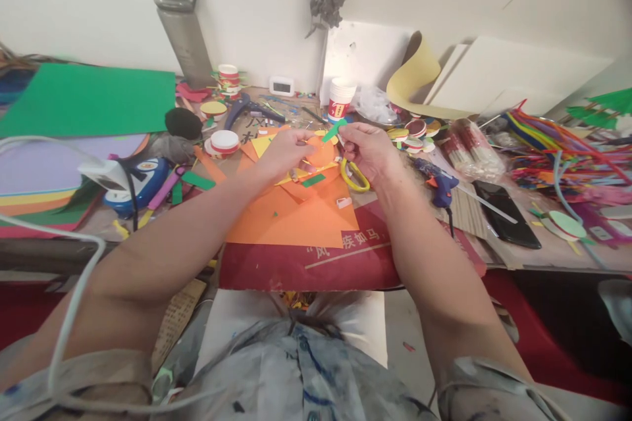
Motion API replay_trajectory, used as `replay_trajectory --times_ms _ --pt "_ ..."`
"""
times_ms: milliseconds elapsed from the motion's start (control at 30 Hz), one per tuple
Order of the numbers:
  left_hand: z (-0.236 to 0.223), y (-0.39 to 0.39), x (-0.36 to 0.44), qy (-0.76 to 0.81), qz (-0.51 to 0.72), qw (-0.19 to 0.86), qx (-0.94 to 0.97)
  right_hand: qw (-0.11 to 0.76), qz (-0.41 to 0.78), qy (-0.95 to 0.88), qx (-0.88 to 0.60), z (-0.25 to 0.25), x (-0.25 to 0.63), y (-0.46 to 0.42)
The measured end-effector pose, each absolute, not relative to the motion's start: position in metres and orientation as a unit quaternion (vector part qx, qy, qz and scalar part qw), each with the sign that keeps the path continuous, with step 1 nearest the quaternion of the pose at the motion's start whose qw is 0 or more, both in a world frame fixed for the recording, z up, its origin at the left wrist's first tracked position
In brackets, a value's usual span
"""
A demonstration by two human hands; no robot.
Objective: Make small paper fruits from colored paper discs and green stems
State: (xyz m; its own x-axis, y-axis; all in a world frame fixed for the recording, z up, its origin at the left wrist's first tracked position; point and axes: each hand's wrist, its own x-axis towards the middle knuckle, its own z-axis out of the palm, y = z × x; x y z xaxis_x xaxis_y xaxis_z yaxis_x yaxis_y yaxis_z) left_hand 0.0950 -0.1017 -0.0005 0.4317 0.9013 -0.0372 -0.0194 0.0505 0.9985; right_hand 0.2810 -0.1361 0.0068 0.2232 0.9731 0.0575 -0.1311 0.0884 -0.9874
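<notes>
My left hand (287, 152) pinches the edge of a round orange paper piece (322, 154) between thumb and fingers. A small green paper strip (334, 133) is held in the closed fingertips of my right hand (368, 148), slanting over the top of the orange piece. Whether strip and disc touch, I cannot tell. Scissors with yellow handles (363, 183) lie just below my right hand, their blades mostly hidden. Under both hands are orange paper sheets (286, 229), with a green scrap (313, 180) on top.
A red board (276, 270) lies beneath the sheets. To the left are green foam sheets (93, 102), a grey bottle (180, 26) and a white-rimmed cup (222, 143). Paper cups (342, 95) stand behind; a blue glue gun (439, 184) and black phone (508, 214) lie right.
</notes>
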Motion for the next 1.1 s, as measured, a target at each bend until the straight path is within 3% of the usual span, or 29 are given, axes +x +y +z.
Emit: replay_trajectory --times_ms 1100 --pt "-0.003 -0.100 0.095 0.355 0.376 0.595 0.615 0.588 0.354 -0.464 -0.560 0.000 0.271 -0.134"
